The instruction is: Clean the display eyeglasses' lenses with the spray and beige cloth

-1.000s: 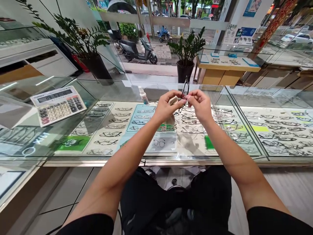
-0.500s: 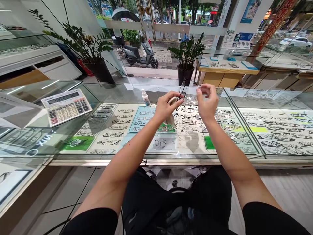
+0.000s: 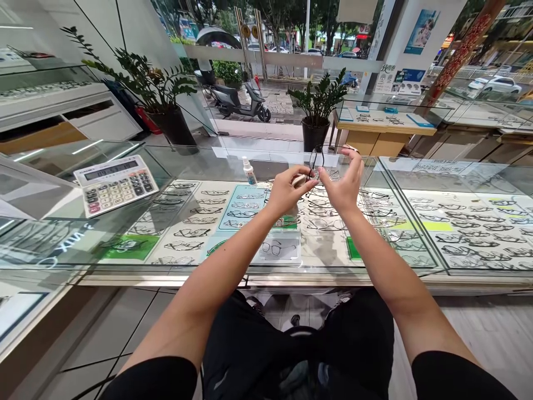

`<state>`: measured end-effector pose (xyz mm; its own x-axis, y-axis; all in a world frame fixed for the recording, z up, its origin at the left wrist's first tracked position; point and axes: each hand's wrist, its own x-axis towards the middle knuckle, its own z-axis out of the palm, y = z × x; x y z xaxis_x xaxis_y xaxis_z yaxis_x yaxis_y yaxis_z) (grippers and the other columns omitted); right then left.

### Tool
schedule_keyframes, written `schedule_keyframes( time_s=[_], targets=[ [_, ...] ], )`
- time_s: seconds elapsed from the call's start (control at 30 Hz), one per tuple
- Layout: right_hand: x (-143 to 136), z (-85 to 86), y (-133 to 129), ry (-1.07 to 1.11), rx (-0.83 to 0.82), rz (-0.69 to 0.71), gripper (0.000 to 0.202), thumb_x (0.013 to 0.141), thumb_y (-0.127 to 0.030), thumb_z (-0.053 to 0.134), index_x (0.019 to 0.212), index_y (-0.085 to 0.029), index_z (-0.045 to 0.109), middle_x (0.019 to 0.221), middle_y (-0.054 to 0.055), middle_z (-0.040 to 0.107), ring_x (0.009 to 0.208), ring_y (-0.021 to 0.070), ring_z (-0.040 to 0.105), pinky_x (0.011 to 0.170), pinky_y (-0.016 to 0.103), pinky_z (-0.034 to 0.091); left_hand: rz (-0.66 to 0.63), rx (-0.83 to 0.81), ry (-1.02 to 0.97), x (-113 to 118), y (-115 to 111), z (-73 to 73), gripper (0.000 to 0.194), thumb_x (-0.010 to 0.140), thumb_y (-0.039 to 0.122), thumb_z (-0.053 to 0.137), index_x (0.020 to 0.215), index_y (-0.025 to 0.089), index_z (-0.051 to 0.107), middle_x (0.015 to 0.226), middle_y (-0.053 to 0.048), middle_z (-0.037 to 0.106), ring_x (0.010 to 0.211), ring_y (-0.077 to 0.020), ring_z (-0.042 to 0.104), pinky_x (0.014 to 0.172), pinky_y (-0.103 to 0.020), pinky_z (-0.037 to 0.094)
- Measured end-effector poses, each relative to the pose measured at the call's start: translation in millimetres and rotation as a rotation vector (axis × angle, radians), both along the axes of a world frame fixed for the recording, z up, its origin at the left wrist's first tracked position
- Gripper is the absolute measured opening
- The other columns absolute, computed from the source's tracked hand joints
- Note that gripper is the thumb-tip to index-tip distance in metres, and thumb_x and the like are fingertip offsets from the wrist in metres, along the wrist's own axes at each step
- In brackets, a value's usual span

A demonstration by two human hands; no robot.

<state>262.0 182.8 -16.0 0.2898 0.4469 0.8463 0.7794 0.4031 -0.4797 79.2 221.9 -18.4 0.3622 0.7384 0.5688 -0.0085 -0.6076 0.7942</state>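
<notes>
Above the glass counter, my left hand (image 3: 287,190) pinches a pair of dark-framed glasses (image 3: 317,158), which stand up from its fingertips. A small pale item, partly hidden by the fingers, is also in this hand. My right hand (image 3: 345,180) is just right of the glasses, its thumb near the frame and its fingers spread and raised. Whether the thumb touches the frame is too small to tell. Below both hands, rows of glasses lie inside the display case (image 3: 291,270). A white spray bottle (image 3: 249,171) stands on the glass behind my left hand.
A calculator (image 3: 115,185) lies at the left on the glass counter. Potted plants (image 3: 315,133) (image 3: 172,126) stand beyond the case, before a window. Another display table (image 3: 385,129) is at the back right. My legs are below the counter's front edge.
My right hand has moved left and closer to the glasses, and its fingers have opened out. My left hand still holds the glasses. The camera view has shifted slightly.
</notes>
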Motion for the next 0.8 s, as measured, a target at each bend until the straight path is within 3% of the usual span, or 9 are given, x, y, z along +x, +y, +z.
schedule_keyframes(
  time_s=[0.17, 0.3, 0.57, 0.8],
  targets=[
    [-1.1, 1.4, -2.0, -0.01, -0.044, 0.018, 0.054, 0.087, -0.025, 0.066, 0.138, -0.026, 0.05, 0.149, 0.015, 0.063, 0.14, 0.0343, 0.057, 0.121, 0.06, 0.045, 0.029, -0.026, 0.003, -0.5, 0.0, 0.7, 0.036, 0.092, 0.054, 0.083, 0.104, 0.021, 0.075, 0.102, -0.006, 0.078, 0.072, -0.0159, 0.061, 0.068, -0.03, 0.045],
    [-0.9, 1.9, -2.2, -0.014, -0.049, 0.037, 0.053, 0.084, -0.018, 0.06, 0.136, -0.025, 0.053, 0.148, 0.014, 0.065, 0.14, 0.0334, 0.056, 0.122, 0.059, 0.045, 0.046, -0.03, -0.025, -0.9, 0.3, 1.2, 0.037, 0.091, 0.054, 0.083, 0.104, 0.021, 0.074, 0.106, -0.007, 0.078, 0.078, -0.017, 0.065, 0.074, -0.03, 0.049],
    [1.9, -1.3, 0.4, -0.091, -0.042, 0.043, 0.056, 0.078, -0.007, 0.054, 0.131, -0.026, 0.055, 0.148, 0.013, 0.065, 0.143, 0.0322, 0.055, 0.12, 0.058, 0.047, 0.087, 0.002, -0.088, -1.2, 2.0, -2.0, 0.037, 0.093, 0.054, 0.085, 0.105, 0.021, 0.075, 0.105, -0.005, 0.077, 0.072, -0.0131, 0.059, 0.069, -0.027, 0.046],
    [0.5, -2.9, 0.2, -0.078, -0.099, 0.052, 0.058, 0.075, -0.003, 0.053, 0.128, -0.027, 0.055, 0.15, 0.011, 0.065, 0.14, 0.0314, 0.056, 0.12, 0.055, 0.046, 0.155, 0.031, -0.173, -2.7, 4.2, 0.5, 0.039, 0.093, 0.057, 0.085, 0.105, 0.022, 0.076, 0.099, -0.005, 0.076, 0.06, -0.009, 0.045, 0.058, -0.026, 0.036]
  ],
)
